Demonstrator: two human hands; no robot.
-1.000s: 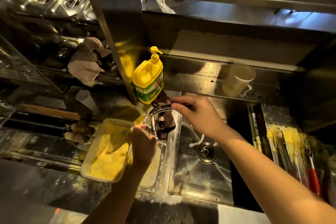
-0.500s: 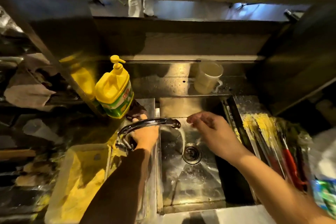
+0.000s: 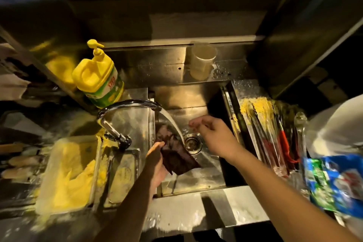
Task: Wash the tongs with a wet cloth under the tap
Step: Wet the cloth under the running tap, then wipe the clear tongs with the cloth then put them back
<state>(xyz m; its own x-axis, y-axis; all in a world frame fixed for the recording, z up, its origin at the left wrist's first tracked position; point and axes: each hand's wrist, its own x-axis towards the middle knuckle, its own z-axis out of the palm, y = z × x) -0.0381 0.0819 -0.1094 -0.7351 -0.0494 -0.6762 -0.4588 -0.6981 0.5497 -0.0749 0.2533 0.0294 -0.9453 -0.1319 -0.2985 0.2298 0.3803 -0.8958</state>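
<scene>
Under the running chrome tap (image 3: 127, 105), the left hand (image 3: 157, 163) grips the dark wet cloth (image 3: 174, 153), while the empty, loosely curled right hand (image 3: 214, 135) is nearer the red-handled metal tongs (image 3: 275, 143), lying right with handles nearward.

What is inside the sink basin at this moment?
Inside the sink are the round drain, running water from the tap, and a dark cloth held by the left hand. The basin floor under the cloth is hidden.

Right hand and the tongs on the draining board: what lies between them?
In the head view, only the sink's dark right wall and rim separate the right hand from the tongs.
</scene>
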